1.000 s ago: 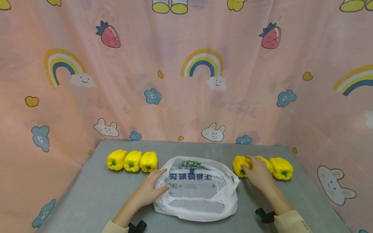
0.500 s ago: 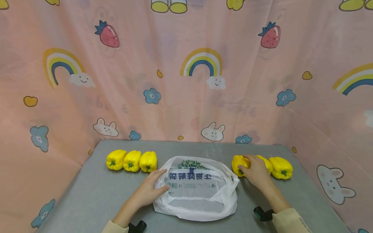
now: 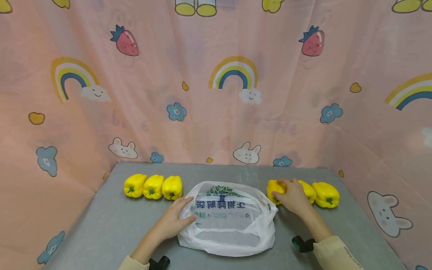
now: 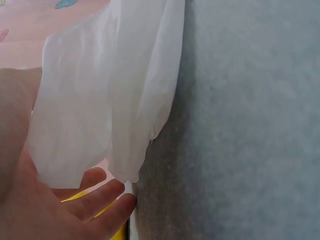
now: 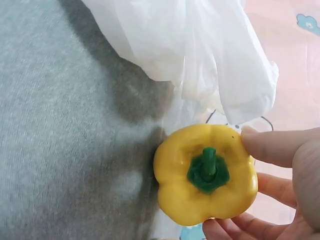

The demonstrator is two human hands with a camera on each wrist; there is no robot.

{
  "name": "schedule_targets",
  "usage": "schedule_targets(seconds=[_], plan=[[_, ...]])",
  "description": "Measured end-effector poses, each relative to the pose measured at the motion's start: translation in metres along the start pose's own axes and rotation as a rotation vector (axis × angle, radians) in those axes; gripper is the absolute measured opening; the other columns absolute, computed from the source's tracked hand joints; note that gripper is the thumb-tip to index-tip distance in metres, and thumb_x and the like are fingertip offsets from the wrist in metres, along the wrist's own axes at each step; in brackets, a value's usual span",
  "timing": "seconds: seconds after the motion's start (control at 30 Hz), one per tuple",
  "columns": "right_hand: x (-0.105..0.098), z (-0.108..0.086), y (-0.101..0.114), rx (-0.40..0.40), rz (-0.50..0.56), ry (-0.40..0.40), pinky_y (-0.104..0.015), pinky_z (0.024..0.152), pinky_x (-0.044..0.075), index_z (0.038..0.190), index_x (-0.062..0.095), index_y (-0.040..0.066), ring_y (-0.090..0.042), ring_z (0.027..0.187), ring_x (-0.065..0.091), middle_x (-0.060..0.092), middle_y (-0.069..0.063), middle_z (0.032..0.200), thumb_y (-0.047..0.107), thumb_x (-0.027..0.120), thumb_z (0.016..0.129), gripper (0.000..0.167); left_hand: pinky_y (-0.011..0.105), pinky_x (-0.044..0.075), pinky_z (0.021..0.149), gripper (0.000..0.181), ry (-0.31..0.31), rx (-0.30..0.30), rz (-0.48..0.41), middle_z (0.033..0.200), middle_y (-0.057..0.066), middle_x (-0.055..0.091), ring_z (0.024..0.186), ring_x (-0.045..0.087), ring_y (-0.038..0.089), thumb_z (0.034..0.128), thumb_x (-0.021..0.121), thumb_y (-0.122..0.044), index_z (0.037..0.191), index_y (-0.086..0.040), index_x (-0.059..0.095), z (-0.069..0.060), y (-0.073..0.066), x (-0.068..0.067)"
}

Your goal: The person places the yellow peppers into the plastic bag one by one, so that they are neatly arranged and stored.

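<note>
My right grip held a yellow pepper, thumb against one side, fingers against another, its green stem facing me. A crumpled white bag showed near it, between grey surface and patterned pink cloth.

Glossy, smooth pepper; thin plastic bag

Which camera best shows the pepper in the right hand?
The right wrist view: the pepper appears large, green stem facing the camera. The head view shows it small, partly covered by the right hand; the left wrist view doesn't recognizably show it.
</note>
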State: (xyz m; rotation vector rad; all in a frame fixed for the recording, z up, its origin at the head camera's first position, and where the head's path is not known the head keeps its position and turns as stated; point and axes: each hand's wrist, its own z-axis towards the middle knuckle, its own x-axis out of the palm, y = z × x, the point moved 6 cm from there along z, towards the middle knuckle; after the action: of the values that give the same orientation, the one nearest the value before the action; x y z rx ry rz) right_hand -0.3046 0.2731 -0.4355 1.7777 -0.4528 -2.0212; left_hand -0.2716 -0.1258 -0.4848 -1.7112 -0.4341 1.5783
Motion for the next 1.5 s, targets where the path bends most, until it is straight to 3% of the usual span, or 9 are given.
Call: schedule_targets(seconds=[0.27,0.57,0.93,1.5], plan=[[0.005,0.002,-0.003,0.022,0.008,0.059,-0.062,0.09,0.047,0.137,0.058,-0.004,-0.046,0.109,0.051,0.051,-0.035,0.13,0.032,0.071,0.094,0.057,0.07,0.035,0.108,0.065,0.017,-0.012,-0.016,0.154,0.014,0.043,0.137,0.044,0.042,0.0931,0.072,-0.044,0.15,-0.021,0.051,-0.003,0.001,0.003],[0.009,0.005,0.003,-0.015,0.033,0.106,-0.062,0.091,0.047,0.139,0.056,-0.002,-0.046,0.113,0.052,0.054,-0.032,0.134,0.033,0.069,0.095,0.057,0.069,0.035,0.108,0.066,0.015,0.004,-0.009,0.154,0.013,0.043,0.138,0.043,0.042,0.0934,0.071,-0.046,0.151,-0.021,0.05,-0.003,0.002,0.004],[-0.002,0.005,0.007,-0.015,0.038,0.043,-0.057,0.086,0.05,0.139,0.056,-0.001,-0.042,0.104,0.054,0.053,-0.032,0.129,0.033,0.07,0.093,0.059,0.067,0.035,0.109,0.062,-0.005,0.032,-0.018,0.15,0.015,0.048,0.136,0.046,0.041,0.0946,0.071,-0.038,0.149,-0.015,0.051,0.0,-0.001,0.003],[-0.037,-0.008,0.05,-0.103,0.125,-0.072,-0.051,0.084,0.051,0.14,0.057,0.003,-0.04,0.111,0.052,0.053,-0.027,0.135,0.032,0.069,0.095,0.055,0.067,0.035,0.109,0.059,-0.009,-0.011,-0.023,0.15,0.015,0.049,0.136,0.046,0.041,0.0961,0.07,-0.032,0.149,-0.015,0.051,0.001,0.003,0.0]])
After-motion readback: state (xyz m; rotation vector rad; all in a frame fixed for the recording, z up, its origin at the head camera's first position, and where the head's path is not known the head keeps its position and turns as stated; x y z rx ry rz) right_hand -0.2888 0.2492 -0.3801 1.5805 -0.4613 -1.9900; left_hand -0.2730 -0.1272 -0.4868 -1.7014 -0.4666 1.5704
